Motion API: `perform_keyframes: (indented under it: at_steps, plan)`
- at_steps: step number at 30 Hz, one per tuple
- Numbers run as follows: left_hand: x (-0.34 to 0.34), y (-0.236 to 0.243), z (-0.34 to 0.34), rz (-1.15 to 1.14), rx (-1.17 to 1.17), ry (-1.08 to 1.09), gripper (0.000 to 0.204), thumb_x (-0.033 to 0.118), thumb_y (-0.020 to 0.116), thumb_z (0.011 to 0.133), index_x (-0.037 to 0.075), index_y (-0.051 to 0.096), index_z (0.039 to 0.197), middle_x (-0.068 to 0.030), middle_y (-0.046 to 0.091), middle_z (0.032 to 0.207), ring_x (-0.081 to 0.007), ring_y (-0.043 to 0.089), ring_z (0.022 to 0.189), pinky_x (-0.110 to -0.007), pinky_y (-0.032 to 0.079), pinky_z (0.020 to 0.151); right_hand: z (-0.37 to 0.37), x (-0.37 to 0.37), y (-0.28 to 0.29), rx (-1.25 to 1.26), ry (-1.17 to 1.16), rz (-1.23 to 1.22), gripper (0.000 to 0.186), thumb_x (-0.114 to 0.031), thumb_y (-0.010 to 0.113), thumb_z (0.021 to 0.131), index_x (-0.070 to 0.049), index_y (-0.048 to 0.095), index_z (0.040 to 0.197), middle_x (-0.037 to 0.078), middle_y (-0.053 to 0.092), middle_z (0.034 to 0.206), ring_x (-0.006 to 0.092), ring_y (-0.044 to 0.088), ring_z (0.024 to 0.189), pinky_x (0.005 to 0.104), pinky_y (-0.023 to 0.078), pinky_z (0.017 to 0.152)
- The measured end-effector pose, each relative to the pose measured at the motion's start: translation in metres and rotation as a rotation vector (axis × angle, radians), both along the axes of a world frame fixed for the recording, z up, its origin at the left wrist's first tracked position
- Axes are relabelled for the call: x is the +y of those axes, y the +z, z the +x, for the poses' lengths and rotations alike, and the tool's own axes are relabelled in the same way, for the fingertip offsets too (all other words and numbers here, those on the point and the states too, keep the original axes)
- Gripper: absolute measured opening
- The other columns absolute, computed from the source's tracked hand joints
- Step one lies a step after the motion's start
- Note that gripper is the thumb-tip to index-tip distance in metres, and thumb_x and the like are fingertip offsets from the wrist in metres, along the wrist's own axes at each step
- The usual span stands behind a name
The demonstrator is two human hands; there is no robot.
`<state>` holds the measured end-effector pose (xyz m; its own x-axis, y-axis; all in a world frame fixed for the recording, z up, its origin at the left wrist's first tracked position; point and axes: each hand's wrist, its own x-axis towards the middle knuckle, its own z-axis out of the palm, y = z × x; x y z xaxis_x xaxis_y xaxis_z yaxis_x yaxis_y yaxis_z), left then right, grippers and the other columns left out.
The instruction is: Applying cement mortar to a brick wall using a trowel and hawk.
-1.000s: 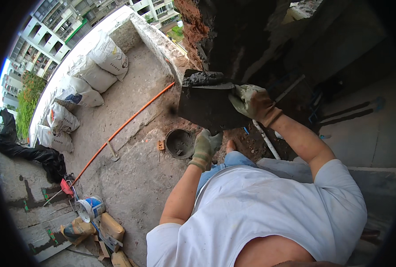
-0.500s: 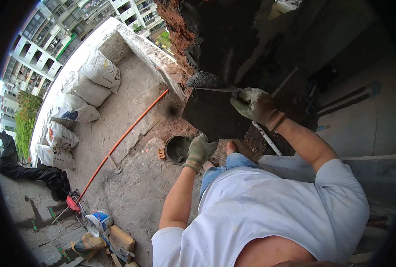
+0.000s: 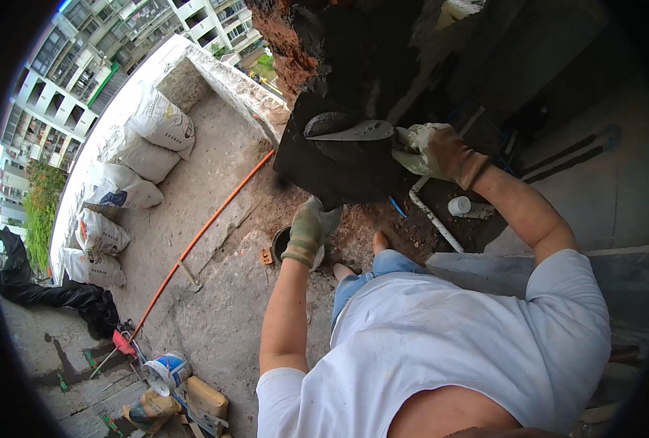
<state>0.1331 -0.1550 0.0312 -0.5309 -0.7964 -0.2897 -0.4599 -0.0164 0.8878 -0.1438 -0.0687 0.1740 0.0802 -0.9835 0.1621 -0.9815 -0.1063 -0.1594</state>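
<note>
My left hand (image 3: 308, 230), in a greenish work glove, is closed around the underside of a dark, flat mortar board (image 3: 324, 168). My right hand (image 3: 435, 153), also gloved, grips the handle end of a steel trowel (image 3: 354, 133), whose blade lies over the board with dark wet mortar along it. The board is beside a broken red brick wall edge (image 3: 284, 55) and dark plastered surface. A round bucket (image 3: 281, 241) stands on the floor below, partly hidden behind my left hand; a small tan block (image 3: 266, 256) lies beside it.
White sacks (image 3: 160, 120) line the parapet (image 3: 237, 91) at left. An orange pipe (image 3: 208, 219) crosses the floor (image 3: 178, 336). White pipes (image 3: 438, 223) lie by my feet at right. Black sheeting (image 3: 54, 292), a tipped paint bucket (image 3: 165, 371) and paper bags (image 3: 208, 396) are at lower left.
My left hand has risen and shifted left with the board. My right hand has moved right with the trowel. More white pipe and a white fitting now show below my right hand.
</note>
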Motion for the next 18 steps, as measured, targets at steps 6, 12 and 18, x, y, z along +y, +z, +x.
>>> perform_keyframes:
  at_steps: [6, 12, 18]
  plan:
    - [0.033, -0.035, 0.01, -0.319, -0.168, -0.103, 0.034, 0.032, 0.072, 0.083, 0.004, 0.069, 0.102, -0.0178, 0.073, 0.089, -0.036, 0.07, 0.082, -0.043, 0.053, 0.071, 0.035, -0.033, -0.03, -0.081, -0.039, -0.466, 0.021, -0.028, 0.073, 0.083, -0.009, 0.065, 0.084, 0.008, 0.069, 0.08, 0.0317, 0.067, 0.073, 0.0409, 0.054, 0.063]
    - [0.048, -0.04, 0.009, 0.621, 0.248, 0.152, 0.013, 0.015, 0.071, 0.083, 0.006, 0.064, 0.09, 0.0007, 0.061, 0.074, -0.0125, 0.056, 0.058, -0.029, 0.049, 0.052, 0.056, -0.098, -0.065, -0.84, -0.166, -0.314, 0.023, -0.025, 0.075, 0.087, -0.005, 0.069, 0.094, -0.001, 0.063, 0.074, 0.0159, 0.061, 0.063, 0.0305, 0.05, 0.059]
    - [0.039, -0.034, 0.016, 0.572, 0.24, 0.273, 0.012, 0.015, 0.073, 0.081, 0.008, 0.063, 0.082, 0.001, 0.059, 0.07, -0.0135, 0.054, 0.054, -0.028, 0.042, 0.046, 0.045, -0.12, -0.013, -1.31, -0.483, 0.2, 0.012, -0.021, 0.071, 0.091, -0.01, 0.066, 0.088, -0.001, 0.061, 0.076, 0.0062, 0.053, 0.061, 0.0231, 0.038, 0.051]
